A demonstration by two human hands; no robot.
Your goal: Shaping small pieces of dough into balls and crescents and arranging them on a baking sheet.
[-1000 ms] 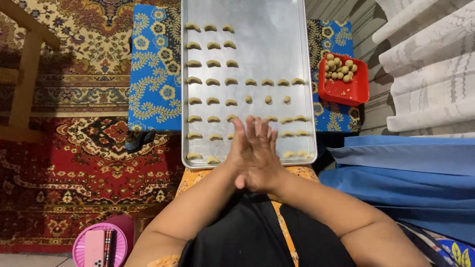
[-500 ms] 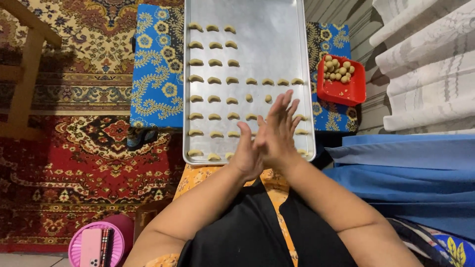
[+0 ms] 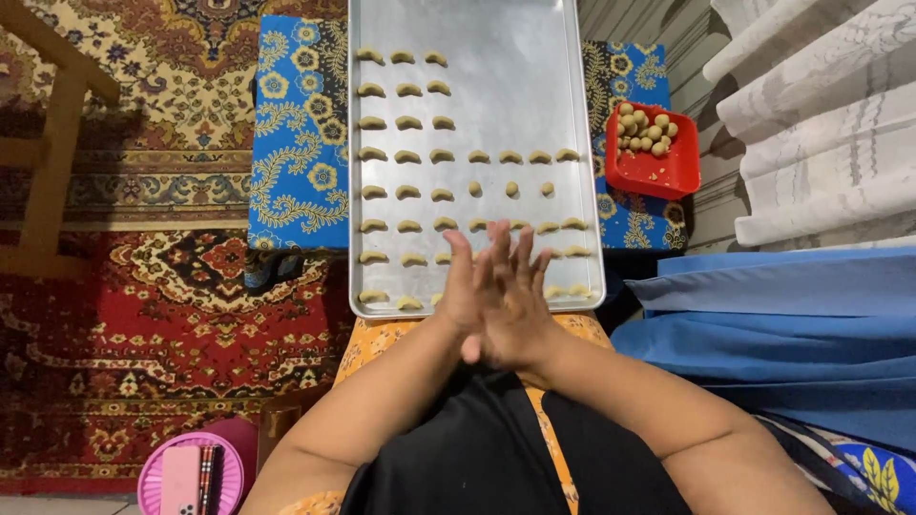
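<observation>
Dough is what my hands are working, though I cannot see the piece itself: my left hand [image 3: 469, 291] and right hand [image 3: 518, 303] are pressed palm to palm over the near edge of the tray, fingers stretched flat and fanned, so whether anything lies between the palms I cannot tell. Starting with the biggest thing, a patterned red carpet [image 3: 124, 315] covers the floor on my left, and folded blue cloth [image 3: 773, 324] lies on my right, with pale curtains [image 3: 821, 124] above it. A blue floral cloth [image 3: 296, 162] sits under the large metal baking tray [image 3: 506, 76], which stretches away from me in the middle of the view. On the tray, crescent-shaped dough pieces [image 3: 408, 122] lie in neat rows, three columns down the left side and fuller rows toward the near end, and a few small round dough balls [image 3: 511, 189] rest in one row near the middle. Just right of the tray, a red square bowl [image 3: 658, 170] holds more rolled dough balls. Down at the lower left, a pink round container [image 3: 153, 477] carries a pink phone [image 3: 178, 474].
</observation>
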